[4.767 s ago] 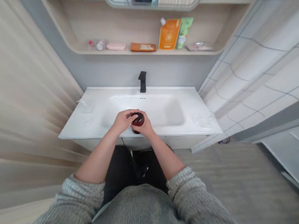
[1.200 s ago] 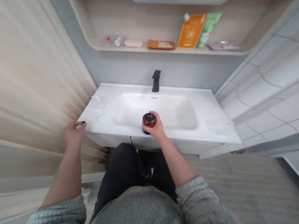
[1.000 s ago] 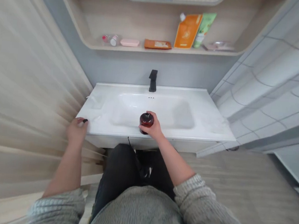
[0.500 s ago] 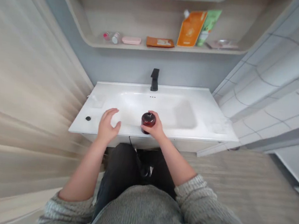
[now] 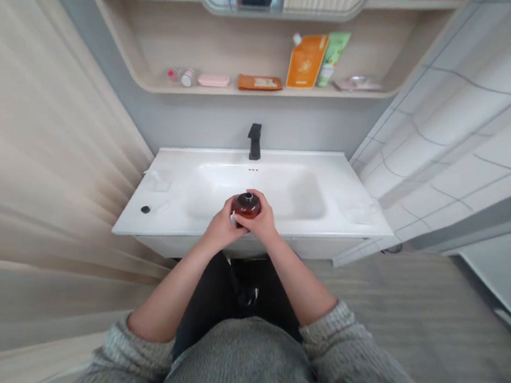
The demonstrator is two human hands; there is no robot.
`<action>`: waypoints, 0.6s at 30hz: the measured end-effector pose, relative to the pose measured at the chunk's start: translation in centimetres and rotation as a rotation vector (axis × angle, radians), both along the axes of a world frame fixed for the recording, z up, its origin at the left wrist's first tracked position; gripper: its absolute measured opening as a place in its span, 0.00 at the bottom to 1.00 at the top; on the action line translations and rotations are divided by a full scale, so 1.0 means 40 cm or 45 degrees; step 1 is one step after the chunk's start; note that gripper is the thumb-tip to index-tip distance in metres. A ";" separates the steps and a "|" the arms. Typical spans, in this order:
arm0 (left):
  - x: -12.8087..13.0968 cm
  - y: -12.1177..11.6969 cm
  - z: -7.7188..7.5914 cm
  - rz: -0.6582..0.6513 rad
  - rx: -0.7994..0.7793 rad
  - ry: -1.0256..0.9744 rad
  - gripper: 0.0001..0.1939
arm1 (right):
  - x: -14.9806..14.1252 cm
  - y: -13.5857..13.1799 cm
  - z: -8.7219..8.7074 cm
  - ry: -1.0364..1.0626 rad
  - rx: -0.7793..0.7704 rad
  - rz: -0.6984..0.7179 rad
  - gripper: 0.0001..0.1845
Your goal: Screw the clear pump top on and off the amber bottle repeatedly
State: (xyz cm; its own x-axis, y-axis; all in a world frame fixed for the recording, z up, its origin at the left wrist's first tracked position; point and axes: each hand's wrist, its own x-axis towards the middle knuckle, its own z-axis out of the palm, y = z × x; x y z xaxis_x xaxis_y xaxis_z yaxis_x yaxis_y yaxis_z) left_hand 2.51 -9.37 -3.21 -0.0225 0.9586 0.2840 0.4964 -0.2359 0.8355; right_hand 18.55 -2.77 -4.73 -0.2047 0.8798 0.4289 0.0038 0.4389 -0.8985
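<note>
A dark brown-red bottle (image 5: 247,203) with an open neck stands upright between my two hands, over the front edge of the white sink (image 5: 211,196). My left hand (image 5: 224,225) is wrapped round its left side. Round the right side curls my right hand (image 5: 262,220), its thumb across the front. The bottle's lower part is hidden behind my fingers. A small round black piece (image 5: 145,210), perhaps a cap, lies on the left end of the counter.
Behind the basin rises a black faucet (image 5: 254,142). The shelf (image 5: 220,92) above holds an orange pouch (image 5: 306,62), a green tube (image 5: 333,59), a pink case (image 5: 213,80) and small bottles. A curtain (image 5: 57,150) hangs at left.
My left hand has moved right, from open above the counter's front edge, and closed on the bottle. The right hand still holds it. The head view has shifted slightly.
</note>
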 end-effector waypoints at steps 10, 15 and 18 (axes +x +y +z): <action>0.049 0.025 0.025 -0.013 0.039 -0.168 0.43 | 0.033 -0.054 0.102 0.009 0.081 0.101 0.48; 0.055 0.030 0.013 0.019 0.006 -0.259 0.43 | 0.093 -0.057 0.088 -0.066 0.085 0.248 0.52; 0.035 0.041 -0.007 0.101 0.034 -0.266 0.42 | 0.217 -0.046 0.060 -0.083 0.089 0.047 0.42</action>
